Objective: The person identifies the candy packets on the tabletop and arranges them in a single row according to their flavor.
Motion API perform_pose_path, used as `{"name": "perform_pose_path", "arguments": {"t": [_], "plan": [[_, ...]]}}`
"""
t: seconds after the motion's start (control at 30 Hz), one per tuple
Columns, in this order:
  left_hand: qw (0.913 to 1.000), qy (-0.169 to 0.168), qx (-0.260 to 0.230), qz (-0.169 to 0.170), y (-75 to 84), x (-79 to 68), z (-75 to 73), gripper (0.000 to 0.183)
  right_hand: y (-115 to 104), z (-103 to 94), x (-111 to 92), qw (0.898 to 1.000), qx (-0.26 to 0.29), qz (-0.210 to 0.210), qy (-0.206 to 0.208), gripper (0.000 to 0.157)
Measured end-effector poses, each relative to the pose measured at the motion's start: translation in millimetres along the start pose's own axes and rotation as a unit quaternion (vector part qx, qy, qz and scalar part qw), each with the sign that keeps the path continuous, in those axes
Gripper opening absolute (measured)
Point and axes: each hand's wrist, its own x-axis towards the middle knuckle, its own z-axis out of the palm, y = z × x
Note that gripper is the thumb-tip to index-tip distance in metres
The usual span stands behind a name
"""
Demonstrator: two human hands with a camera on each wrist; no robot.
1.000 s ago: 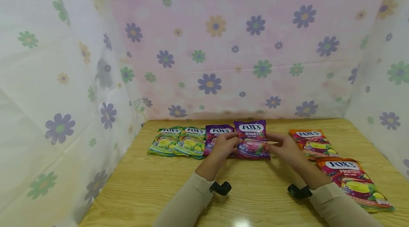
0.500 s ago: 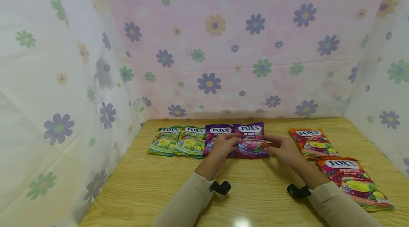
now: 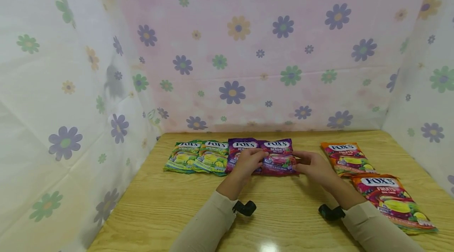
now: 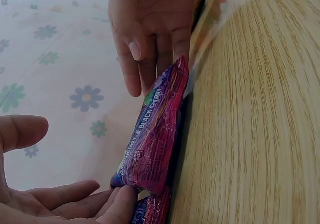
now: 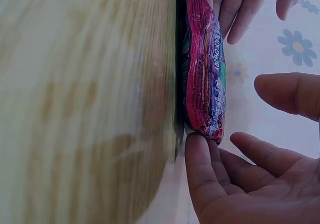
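A purple Fox's Berries candy bag (image 3: 278, 157) lies on the table between both hands. My left hand (image 3: 246, 165) reaches over the second purple bag (image 3: 237, 157), its fingers (image 4: 120, 204) touching the first bag's left end and its thumb held apart. At the right end, the fingertips (image 5: 197, 149) of my right hand (image 3: 315, 167) touch the bag, and that thumb also stands away from it. In the left wrist view the bag (image 4: 150, 139) sits side-on with its lower edge at the tabletop. Part of the second purple bag is hidden behind my left hand.
Two green Spring Tea bags (image 3: 213, 157) continue the row on the left. On the right are two orange Fruits bags, one farther back (image 3: 349, 159) and one nearer (image 3: 391, 202), beside the right forearm. Flower-patterned cloth (image 3: 262, 78) rises behind the wooden table (image 3: 283, 216).
The held-up purple bag has come down onto the table beside the other purple bag. Both thumbs have come off it, and the hands have stayed almost in place.
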Motion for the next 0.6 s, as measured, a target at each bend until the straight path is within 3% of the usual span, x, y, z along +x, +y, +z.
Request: {"name": "perform_pose_path", "arguments": {"t": [0.6], "plan": [[0.9999, 0.005, 0.0, -0.011, -1.5, 0.5, 0.8, 0.049, 2.9, 0.4, 3.2, 0.999, -0.021, 0.018, -0.023, 0.064]]}}
